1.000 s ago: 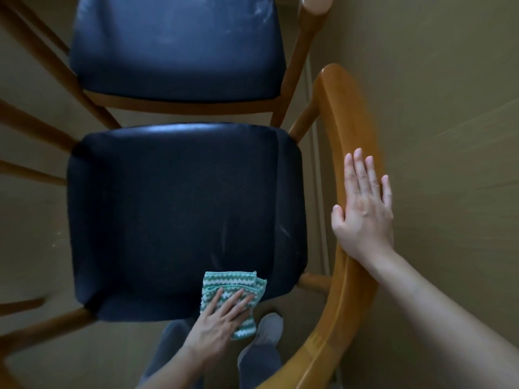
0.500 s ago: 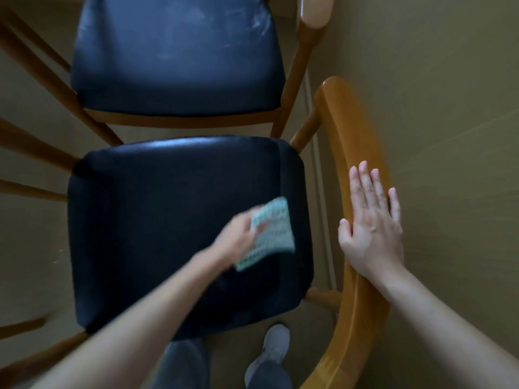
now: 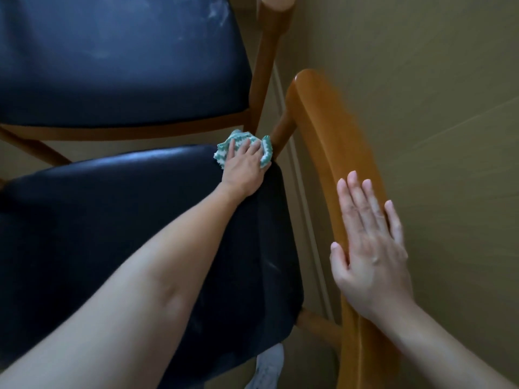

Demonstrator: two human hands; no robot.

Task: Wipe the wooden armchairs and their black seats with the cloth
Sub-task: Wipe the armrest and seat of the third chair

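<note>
Fingers (image 3: 238, 147) of the left hand (image 3: 244, 169) are lying mostly straight and spread out. They're pressing flat on the green-and-white zigzag knit cloth (image 3: 223, 155) rather than curling round it, so nothing is really being gripped. The cloth is sitting bunched at the far right corner of the near black padded seat (image 3: 112, 220), right up against the slanted wooden post (image 3: 280, 133) that's carrying the curved honey-coloured wooden armrest (image 3: 323, 122).

The right hand (image 3: 370, 254) is resting palm-down on that armrest with its fingers straight and together, holding nothing. I'm guessing it's just bracing the chair.

Handling-wise, the cloth is looking soft, light and floppy. It's rumpling up around the hand, so I'd say flat palm pressure is working better than a pinch, and a folded pad would be sliding more evenly. The seat is looking smooth and a bit shiny, probably slick, with some give in the padding. The wood is looking hard and glossy, and wrapping the cloth round the post seems the natural way to do it.

The second black padded seat (image 3: 112, 66) further away is showing pale smudges, so I reckon it's waiting its turn.

Containers: none showing anywhere, only the two chairs on the tan floor (image 3: 421, 80).
</note>
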